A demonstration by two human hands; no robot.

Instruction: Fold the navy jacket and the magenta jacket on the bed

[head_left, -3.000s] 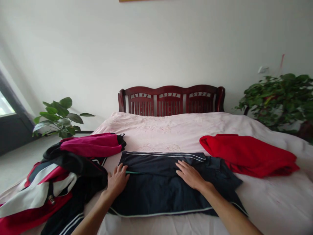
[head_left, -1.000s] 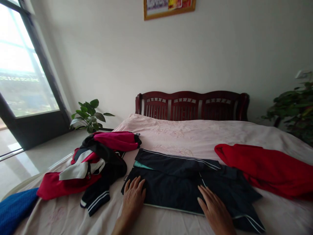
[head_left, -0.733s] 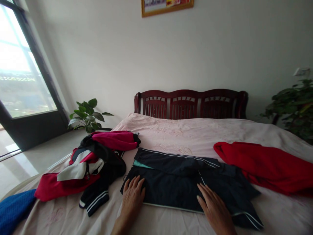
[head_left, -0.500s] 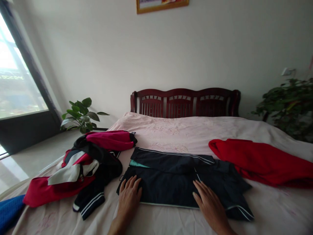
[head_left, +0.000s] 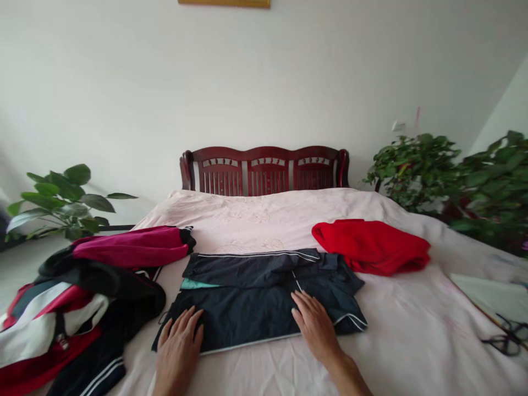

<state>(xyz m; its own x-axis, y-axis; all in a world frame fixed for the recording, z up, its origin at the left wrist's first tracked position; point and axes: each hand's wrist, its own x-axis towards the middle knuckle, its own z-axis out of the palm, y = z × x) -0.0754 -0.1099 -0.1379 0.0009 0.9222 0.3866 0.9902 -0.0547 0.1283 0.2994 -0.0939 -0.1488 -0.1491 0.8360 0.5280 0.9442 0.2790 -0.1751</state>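
A dark navy garment (head_left: 247,300) with pale piping lies folded flat on the bed, a strip of teal lining (head_left: 196,284) showing at its fold. My left hand (head_left: 179,345) rests open at its near left corner, partly on the cloth. My right hand (head_left: 314,323) lies open on the right side of the garment, fingers spread, holding nothing. Between my hands, the navy cloth lies smooth. A bright red garment (head_left: 371,247) lies bunched beyond the navy one, not touching either hand.
A pink bedcover (head_left: 412,341) spreads under everything, below a dark red wooden headboard (head_left: 264,170). Left of my hands is a heap of black, white and red clothing (head_left: 78,313) with a magenta sleeve (head_left: 132,246). Potted plants (head_left: 433,170) stand behind the bed, and a dark cord (head_left: 507,341) lies on a pale sheet.
The view has swung right, so the window has left the frame and more plants show. My hands stay on the navy garment, which looks unchanged.
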